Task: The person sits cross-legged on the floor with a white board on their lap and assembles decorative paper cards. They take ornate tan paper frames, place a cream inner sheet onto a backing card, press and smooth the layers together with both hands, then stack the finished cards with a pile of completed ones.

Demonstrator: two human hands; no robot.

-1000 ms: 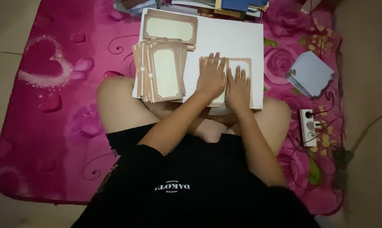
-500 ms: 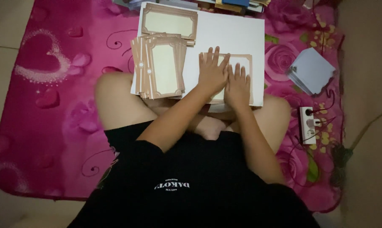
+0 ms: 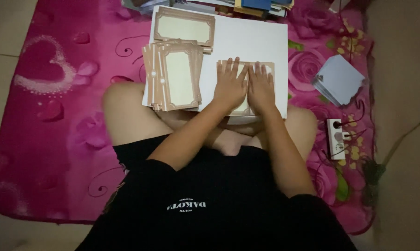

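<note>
Pink floral mat [image 3: 56,116], one, spread on floor. White board [image 3: 251,42], one, laid across crossed legs; looks rigid, flat, light. Stack of brown-framed cards [image 3: 172,76] on board's left edge, fanned, several, exact count unclear. Single framed card [image 3: 184,28] at top left of board, lying flat, apart from the stack. Pale blue paper pile [image 3: 340,81], one, on mat to the right. White power strip [image 3: 336,138], one, near right knee. Books along the top edge, too cropped to count.

Card under hands [image 3: 270,69]: on board's right half, mostly covered. Probably thin card stock, light, bendable, easily creased; best lifted by an edge or corner. Left hand [image 3: 229,86] and right hand [image 3: 262,88] both flat, fingers spread, pressing down, gripping nothing.
</note>
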